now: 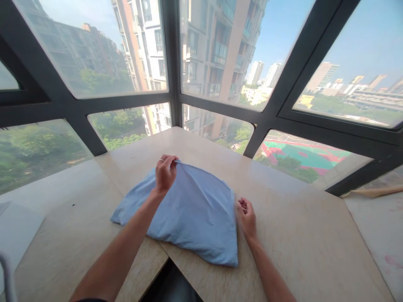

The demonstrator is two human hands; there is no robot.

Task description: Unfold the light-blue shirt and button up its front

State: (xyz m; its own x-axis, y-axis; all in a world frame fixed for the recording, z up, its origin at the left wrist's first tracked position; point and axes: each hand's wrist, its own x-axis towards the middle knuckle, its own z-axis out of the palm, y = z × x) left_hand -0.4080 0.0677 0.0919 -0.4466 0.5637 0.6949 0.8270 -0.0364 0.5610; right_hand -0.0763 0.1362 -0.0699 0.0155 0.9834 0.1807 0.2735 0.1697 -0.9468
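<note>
countertop [283, 235]: pale, glossy
window frame [175, 84]: dark grey, thick
tower [233, 42]: tall, outside
trees [34, 147]: green, low at left
sports court [302, 153]: red-green, low at right
white flat item [22, 235]: left edge
grey curved piece [9, 277]: lower left, cropped
dark speck [73, 205]: left side

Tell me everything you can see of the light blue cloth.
The light blue cloth looks like thin fabric, softly creased. It spreads over the pale, stone-look ledge in a roughly fan-like shape. The left hand pinches its far edge, which looks lifted; the right hand is beside its right edge, apparently not touching.
</note>
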